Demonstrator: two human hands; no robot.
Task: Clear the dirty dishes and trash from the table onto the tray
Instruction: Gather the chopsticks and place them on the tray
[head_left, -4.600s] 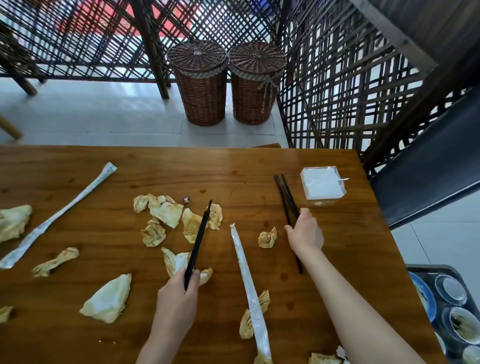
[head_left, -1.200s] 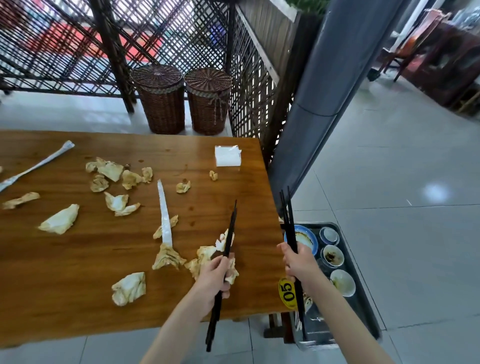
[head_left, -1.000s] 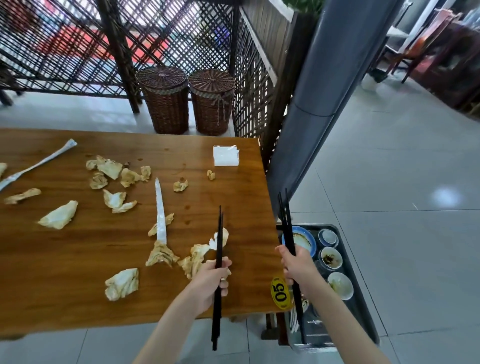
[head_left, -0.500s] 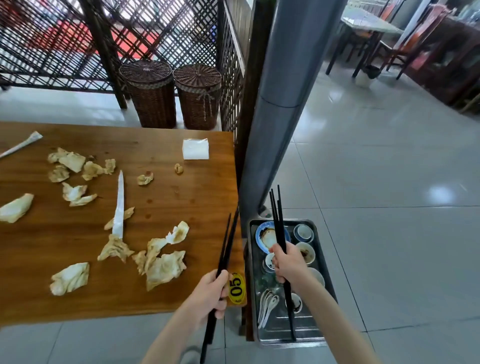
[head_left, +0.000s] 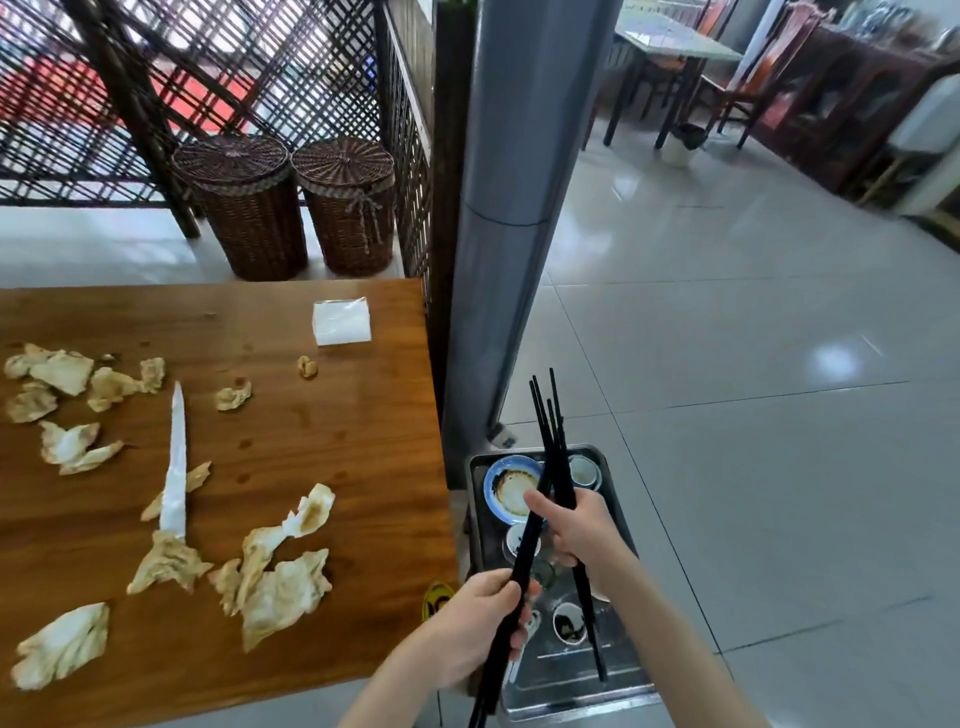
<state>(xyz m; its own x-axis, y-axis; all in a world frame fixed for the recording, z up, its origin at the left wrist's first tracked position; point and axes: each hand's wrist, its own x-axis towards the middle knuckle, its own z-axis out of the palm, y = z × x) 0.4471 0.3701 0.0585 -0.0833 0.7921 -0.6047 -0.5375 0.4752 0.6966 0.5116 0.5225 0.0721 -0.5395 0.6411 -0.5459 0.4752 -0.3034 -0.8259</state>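
We hold two bundles of black chopsticks over the tray (head_left: 618, 691), which sits low on the floor just beside the right end of the table (head_left: 363, 415). The left-hand chopsticks (head_left: 519, 566) slant up and to the right; the right-hand chopsticks (head_left: 563, 483) slant up and to the left, and the two bundles cross near their upper ends above the blue-rimmed plate (head_left: 506, 491). Half a second ago the left bundle was at the table edge and well apart from the right one; both bundles are now above the tray, so we judge the chopstick transfer close to release. The left hand (head_left: 480, 631) grips its bundle with fingers curled round the shafts, forearm entering from below. The right hand (head_left: 582, 530) grips its bundle in a closed fist with the index finger extended toward the plate. The tray already carries small bowls and spoons. Crumpled napkins (head_left: 280, 587) and a paper sleeve (head_left: 175, 467) remain on the table, along with a white napkin pack (head_left: 342, 323), so most trash is not yet cleared.
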